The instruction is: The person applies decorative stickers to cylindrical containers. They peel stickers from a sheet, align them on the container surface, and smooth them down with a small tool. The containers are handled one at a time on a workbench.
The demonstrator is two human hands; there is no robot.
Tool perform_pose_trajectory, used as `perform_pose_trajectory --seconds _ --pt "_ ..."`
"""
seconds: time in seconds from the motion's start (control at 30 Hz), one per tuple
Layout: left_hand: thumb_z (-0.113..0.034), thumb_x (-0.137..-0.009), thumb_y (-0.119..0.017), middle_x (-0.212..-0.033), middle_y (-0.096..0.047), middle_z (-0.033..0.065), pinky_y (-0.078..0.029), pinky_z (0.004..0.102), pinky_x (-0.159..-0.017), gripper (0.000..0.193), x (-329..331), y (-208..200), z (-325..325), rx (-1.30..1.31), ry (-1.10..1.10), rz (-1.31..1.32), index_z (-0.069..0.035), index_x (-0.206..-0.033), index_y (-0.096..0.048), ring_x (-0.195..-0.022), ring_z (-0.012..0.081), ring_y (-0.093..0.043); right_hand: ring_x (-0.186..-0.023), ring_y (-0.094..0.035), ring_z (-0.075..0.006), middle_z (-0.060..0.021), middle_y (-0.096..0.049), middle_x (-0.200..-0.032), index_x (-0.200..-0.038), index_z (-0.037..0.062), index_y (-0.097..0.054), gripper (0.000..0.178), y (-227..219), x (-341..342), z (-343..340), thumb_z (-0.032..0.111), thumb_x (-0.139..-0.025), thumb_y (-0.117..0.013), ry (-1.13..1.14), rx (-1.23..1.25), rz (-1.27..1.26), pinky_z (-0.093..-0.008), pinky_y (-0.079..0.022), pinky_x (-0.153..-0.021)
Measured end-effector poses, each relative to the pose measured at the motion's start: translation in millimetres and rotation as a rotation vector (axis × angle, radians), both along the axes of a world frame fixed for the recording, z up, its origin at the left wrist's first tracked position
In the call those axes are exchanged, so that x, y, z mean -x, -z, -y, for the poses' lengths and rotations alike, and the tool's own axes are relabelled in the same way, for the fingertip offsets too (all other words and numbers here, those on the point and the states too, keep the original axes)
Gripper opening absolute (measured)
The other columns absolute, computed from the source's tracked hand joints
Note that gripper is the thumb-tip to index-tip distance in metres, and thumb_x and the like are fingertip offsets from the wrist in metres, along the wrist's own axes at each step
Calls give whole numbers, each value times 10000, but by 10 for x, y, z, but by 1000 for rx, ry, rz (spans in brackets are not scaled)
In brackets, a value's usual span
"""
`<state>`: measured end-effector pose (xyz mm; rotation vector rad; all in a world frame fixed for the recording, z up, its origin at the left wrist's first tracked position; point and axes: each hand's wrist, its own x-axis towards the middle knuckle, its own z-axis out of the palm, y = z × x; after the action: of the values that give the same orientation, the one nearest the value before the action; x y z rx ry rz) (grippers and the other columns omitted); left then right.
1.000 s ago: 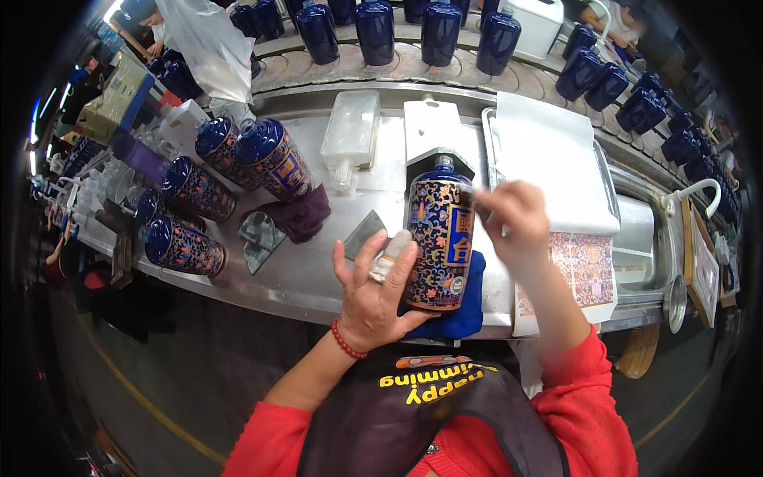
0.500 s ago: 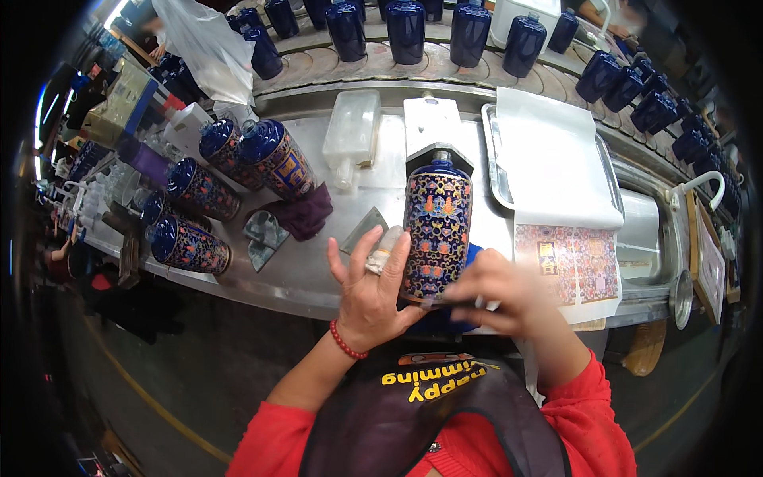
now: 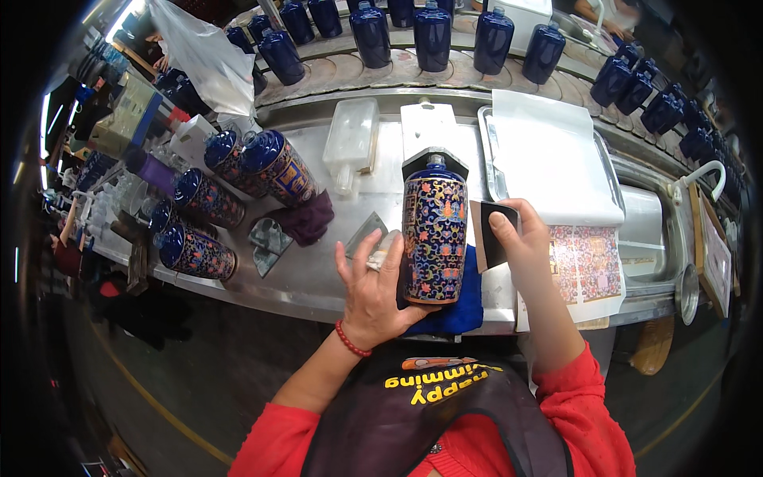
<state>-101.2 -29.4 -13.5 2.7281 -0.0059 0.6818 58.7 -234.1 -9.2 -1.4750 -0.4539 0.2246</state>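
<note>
Touching bottle (image 3: 437, 234), left hand (image 3: 373, 298) splays; right hand (image 3: 524, 240) pinches dark plate (image 3: 494, 248).

Bottle (image 3: 435, 238) by my left hand (image 3: 373, 294): glossy dark-blue shoulder, body in floral scrollwork, orange, gold and light blue on navy. Card (image 3: 496, 238) in my right hand (image 3: 526, 242): black, brown strip along its left edge. Cloth (image 3: 470, 296) between my hands: solid blue. Left of my left hand: dark purple rag (image 3: 308, 222). Right of my right hand: sheet (image 3: 592, 266), reddish-pink floral print, white border. Beads (image 3: 350, 340) on my left wrist: red. Sleeves (image 3: 576, 381): also red.
</note>
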Motion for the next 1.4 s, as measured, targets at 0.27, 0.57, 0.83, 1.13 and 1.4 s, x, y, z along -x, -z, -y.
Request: perform_pose_trajectory --seconds 0.27,0.57,0.83,1.13,1.4 --pt "-837 -896 -365 -1521 -467 176 -29 636 -1181 1103 -370 -208 -292 -8 217 11 43 -1559 -307 -1458 365 -267 -831 -666 -84 -61 -693 -987 -1187 7 -578 224 116 -143 -236 146 -1016 -616 2 -281 -364 -229 -553 -723" --pt "-781 -947 -350 -1268 -673 139 5 615 -1189 961 -748 -590 -325 -200 257 -68 -20 -1529 -430 -1462 340 -310 -842 -652 -80 -52 -685 -996 -1163 13 -590 198 40 -234 -461 142 -1015 -617 -22 -305 -287 -221 -541 -726" --pt "-743 -966 -363 -1146 -724 94 10 650 -1176 809 -865 -527 -284 -183 208 35 -126 -1439 -585 -1397 350 -335 -840 -650 -78 -54 -686 -990 -1169 13 -586 201 -81 -218 -410 139 -1016 -613 -8 -314 -403 -222 -543 -725" --pt "-759 -933 -410 -1287 -666 123 -4 606 -1196 818 -884 -617 -223 -363 181 20 -130 -1420 -601 -1375 345 -387 -841 -648 -76 -60 -688 -990 -1190 0 -572 224 -47 -194 -447 139 -1020 -611 -33 -318 -387 -212 -542 -720" --pt "-765 -916 -420 -1218 -689 112 -22 666 -1171 814 -895 -666 -172 -382 173 28 -125 -1372 -633 -1346 348 -412 -851 -631 -73 -60 -688 -1002 -1175 -1 -588 216 -74 -172 -437 142 -1016 -617 -10 -322 -380 -212 -525 -736"
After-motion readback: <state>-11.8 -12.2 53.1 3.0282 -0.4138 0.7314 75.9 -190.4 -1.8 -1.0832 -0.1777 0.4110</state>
